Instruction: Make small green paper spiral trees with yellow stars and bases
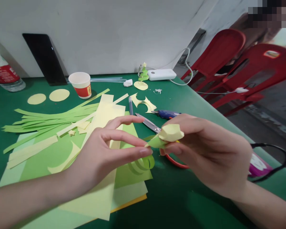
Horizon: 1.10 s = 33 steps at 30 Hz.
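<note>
My right hand [205, 146] is closed, pinching a folded pale yellow paper star [171, 133] between thumb and fingers. A green paper strip [154, 142] lies against the star, its pointed end running toward my left hand [114, 146]. There the thumb and a finger press together on that end, with the index finger stretched out above. Curled green paper [147, 162] hangs just below my left fingertips. Behind my right hand lie scissors [149, 124] with red handles, partly hidden. A blue glue gun [168, 114] rests just beyond them.
Green strips [50, 119] and paper sheets [90, 203] spread across the left. Farther back stand a paper cup [79, 85], a phone [45, 58], a bottle [7, 71] and a small green paper tree [143, 73] beside a white power bank [162, 74]. Red chairs [259, 70] and a person are at right.
</note>
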Available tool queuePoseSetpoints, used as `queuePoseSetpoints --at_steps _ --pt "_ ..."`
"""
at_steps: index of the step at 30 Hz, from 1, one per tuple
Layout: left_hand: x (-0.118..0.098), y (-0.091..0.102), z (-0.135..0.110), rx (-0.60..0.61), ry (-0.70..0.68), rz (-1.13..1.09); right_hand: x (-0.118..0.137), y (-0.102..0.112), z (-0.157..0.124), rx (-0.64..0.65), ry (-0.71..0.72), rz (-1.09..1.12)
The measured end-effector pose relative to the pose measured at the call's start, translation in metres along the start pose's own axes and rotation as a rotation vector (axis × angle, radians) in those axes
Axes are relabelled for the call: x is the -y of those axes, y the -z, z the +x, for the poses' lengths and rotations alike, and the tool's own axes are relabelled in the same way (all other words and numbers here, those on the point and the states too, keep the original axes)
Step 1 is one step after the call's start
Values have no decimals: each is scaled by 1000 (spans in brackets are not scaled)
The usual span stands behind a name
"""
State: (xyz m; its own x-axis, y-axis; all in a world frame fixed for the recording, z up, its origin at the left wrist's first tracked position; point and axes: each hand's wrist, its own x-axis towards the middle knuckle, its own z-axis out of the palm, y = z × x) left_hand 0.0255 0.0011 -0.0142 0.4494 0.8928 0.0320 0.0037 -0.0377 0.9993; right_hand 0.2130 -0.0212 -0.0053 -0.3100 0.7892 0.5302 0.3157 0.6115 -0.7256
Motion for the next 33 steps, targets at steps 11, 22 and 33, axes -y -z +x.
queuePoseSetpoints --at_steps 11,22,33 --pt "-6 0 -4 39 105 -94 -5 1 2 -13 42 66" --pt "-6 -2 -2 47 112 -111 -5 -1 1 -15 -42 134" --pt "-5 -1 -3 43 120 -119 -4 -2 0 -27 -100 153"
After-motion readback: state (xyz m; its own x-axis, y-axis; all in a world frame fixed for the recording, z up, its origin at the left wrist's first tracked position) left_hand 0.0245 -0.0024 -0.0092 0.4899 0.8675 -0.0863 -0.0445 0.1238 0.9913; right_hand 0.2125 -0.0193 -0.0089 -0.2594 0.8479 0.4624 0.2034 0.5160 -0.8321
